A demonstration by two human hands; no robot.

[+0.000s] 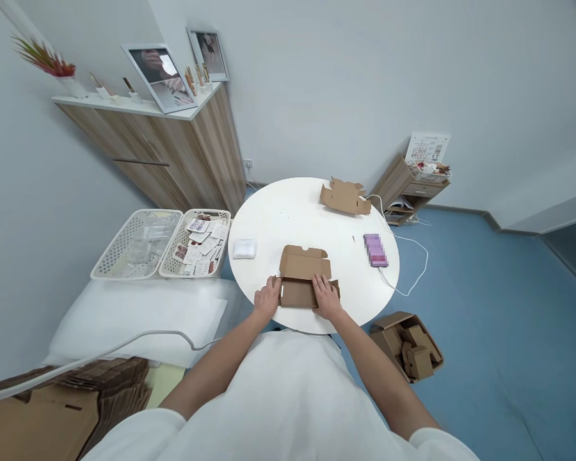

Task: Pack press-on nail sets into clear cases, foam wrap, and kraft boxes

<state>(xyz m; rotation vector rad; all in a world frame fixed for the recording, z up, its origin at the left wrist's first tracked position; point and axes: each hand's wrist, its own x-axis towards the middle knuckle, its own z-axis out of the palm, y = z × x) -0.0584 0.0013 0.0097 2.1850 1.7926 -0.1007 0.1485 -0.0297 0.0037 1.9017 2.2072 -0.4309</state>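
Observation:
A brown cardboard mailer box [298, 293], partly folded, lies near the front edge of the round white table [312, 224]. Its lid flap [305, 261] stands raised at the far side, with a notch in its edge. My left hand [267, 297] grips the box's left side wall, fingers closed against it. At the right end my right hand [325, 296] holds the other side wall, fingers curled over it. A small white slot shows in the left wall. Some of the right end is hidden under my right hand.
An unfolded cardboard blank [345, 196], a phone [375, 250] on a cable and a white packet [244, 248] are on the table. Baskets with plastic bags [137, 243] and cards [199, 243] stand left. A carton of small boxes [407, 346] sits on the floor at right; flat cardboard [38, 416] is lower left.

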